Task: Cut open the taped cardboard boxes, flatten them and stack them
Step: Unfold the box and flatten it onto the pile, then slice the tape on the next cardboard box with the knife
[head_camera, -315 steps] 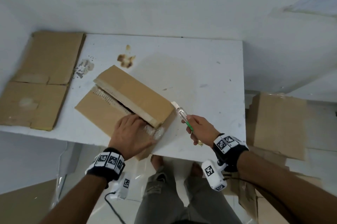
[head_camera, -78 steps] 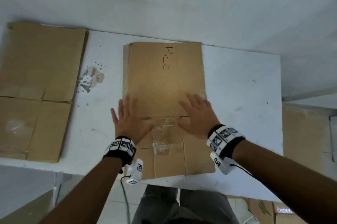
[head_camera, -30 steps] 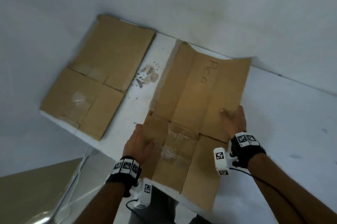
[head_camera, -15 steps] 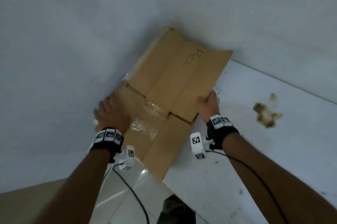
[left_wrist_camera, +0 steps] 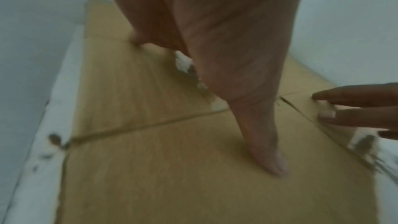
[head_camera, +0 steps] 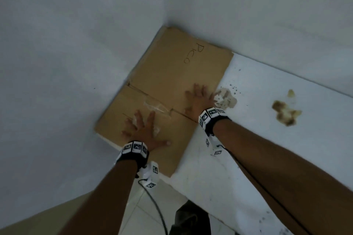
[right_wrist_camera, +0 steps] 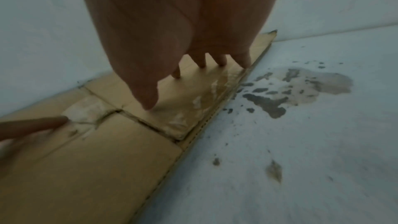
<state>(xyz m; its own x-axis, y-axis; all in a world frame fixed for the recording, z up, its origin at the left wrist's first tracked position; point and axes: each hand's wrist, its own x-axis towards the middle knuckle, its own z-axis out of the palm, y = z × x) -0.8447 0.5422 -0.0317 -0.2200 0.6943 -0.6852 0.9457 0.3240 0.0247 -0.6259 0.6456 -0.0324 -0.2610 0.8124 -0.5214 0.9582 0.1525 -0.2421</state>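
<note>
The left hand (head_camera: 142, 131) is laid flat, fingers straight and spread, on the near half of the cardboard (head_camera: 177, 74), partly over a crumpled strip of clear tape (head_camera: 155, 105). The right hand (head_camera: 199, 101) is likewise pressed flat with its fingers splayed, near the cardboard's right edge, just beyond the crease where the flaps meet; nothing is gripped by either hand. The cardboard is spread flat at the left end of the white table (head_camera: 248, 148), its far corner pushed into the angle of two pale walls (head_camera: 76, 43), its left edge along the side wall and its near edge jutting slightly over the table's front. "Pico" is handwritten on its far panel. In the right wrist view a second cardboard layer (right_wrist_camera: 215, 117) is seen under the top sheet along the right edge. The table is marked by a grey-brown stain (head_camera: 226, 99) just beside the right hand and a darker brown one (head_camera: 285, 113) further right. Pale floor tiles (head_camera: 141, 208) are seen below the table's front edge.
</note>
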